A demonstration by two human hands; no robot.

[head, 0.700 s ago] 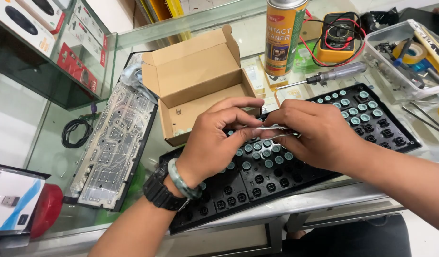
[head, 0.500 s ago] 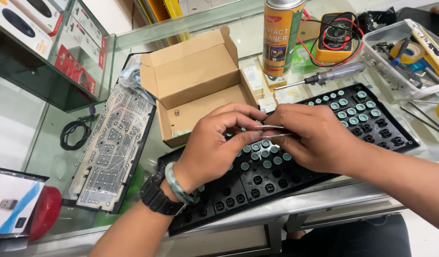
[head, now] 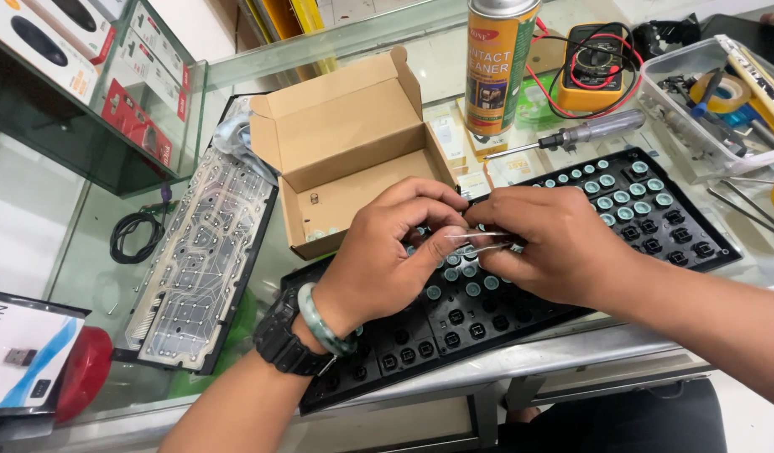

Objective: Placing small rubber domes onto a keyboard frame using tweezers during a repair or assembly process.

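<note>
glass-topped table [head: 387, 71] carries everything. largest on it: long black plastic keyboard frame [head: 655, 226], lying diagonally, rows of small round grey-green rubber domes seated in its upper sockets, lower sockets bare. to its left, a translucent keyboard membrane sheet on a black backing [head: 194, 268]. between them, an open brown cardboard box [head: 353, 168], lid flaps up. behind: tall orange-and-green spray can [head: 500, 63], yellow multimeter with red and black leads [head: 592, 67], clear-handled screwdriver [head: 584, 132], clear plastic tray of tools and tape [head: 697, 143].

left hand [head: 387, 260], black watch and green bangle at the wrist, and right hand [head: 555, 247] meet over the middle of the frame. fingers of both are closed, pinching a small clear plastic bag [head: 479, 242] between them, held just above the domes.
</note>
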